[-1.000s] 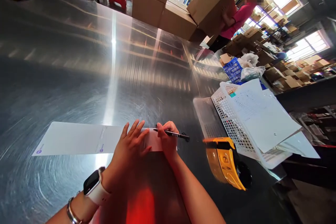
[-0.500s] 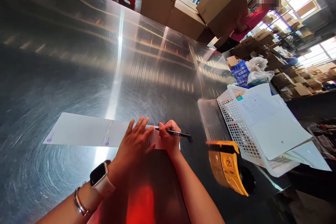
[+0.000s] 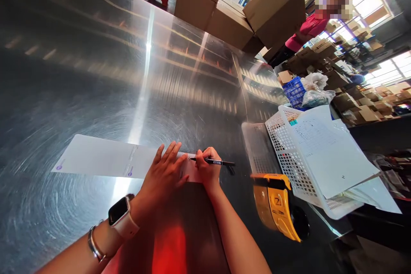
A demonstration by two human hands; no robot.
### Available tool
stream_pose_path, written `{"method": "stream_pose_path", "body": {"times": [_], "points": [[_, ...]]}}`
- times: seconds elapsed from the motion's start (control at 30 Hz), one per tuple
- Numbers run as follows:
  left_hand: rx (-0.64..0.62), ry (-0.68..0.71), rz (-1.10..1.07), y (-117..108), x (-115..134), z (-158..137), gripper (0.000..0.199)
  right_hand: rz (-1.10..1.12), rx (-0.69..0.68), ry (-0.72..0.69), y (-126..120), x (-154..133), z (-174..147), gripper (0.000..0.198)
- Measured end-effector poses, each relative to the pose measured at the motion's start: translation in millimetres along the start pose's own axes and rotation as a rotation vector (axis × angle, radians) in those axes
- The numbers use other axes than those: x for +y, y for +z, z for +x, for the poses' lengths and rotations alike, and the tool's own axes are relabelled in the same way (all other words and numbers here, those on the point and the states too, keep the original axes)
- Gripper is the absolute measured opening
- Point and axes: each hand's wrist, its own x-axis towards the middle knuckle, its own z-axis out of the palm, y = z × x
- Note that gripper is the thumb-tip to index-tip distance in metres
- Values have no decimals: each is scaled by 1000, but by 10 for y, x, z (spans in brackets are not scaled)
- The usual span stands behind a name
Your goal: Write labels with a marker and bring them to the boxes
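A long white paper strip [image 3: 99, 156] with small purple logos lies across the shiny metal table. My left hand [image 3: 165, 169], fingers spread, rests flat on the strip and holds nothing. Close to its right, my right hand [image 3: 208, 169] is closed around a black marker pen [image 3: 221, 162]. The pen's tip touches or nearly touches the paper between both hands, beside small dark marks. Both hands cover the strip's right part. On my left wrist are a watch [image 3: 119, 212] and a metal bracelet [image 3: 93, 244].
Right of my hands stands a yellow tape dispenser [image 3: 278, 205]. Beyond it is a white plastic basket [image 3: 285, 150] with paper sheets [image 3: 334, 150] on top. Cardboard boxes [image 3: 231, 17] stand at the table's far edge, near a person in a pink top [image 3: 306, 30].
The pen has tilted a little flatter in my right hand, and dark marks now show near its tip. My left hand stays on the strip. The view has shifted slightly.
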Motion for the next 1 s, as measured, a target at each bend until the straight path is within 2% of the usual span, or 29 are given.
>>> {"method": "stream_pose_path", "body": {"times": [0.17, 0.33, 0.5, 0.73, 0.8, 0.93, 1.0], "points": [[5, 11, 19, -11, 5, 7, 42, -25, 6, -39, 10, -11, 0, 36], [2, 15, 23, -15, 2, 15, 42, 25, -14, 2, 7, -40, -3, 35], [-7, 8, 18, -2, 0, 6, 42, -86, 36, -126, -17, 13, -6, 36], [-27, -16, -9, -1, 5, 2, 41, 36, -33, 48, -1, -25, -25, 36], [-27, -18, -22, 2, 0, 1, 41, 50, 12, 51, -18, -55, -35, 37], [-21, -25, -50, 8, -6, -1, 43, 103, 185, 66, -92, -58, -42, 41], [-24, -31, -57, 11, -5, -1, 43, 101, 160, 108, -118, -37, -36, 41]]}}
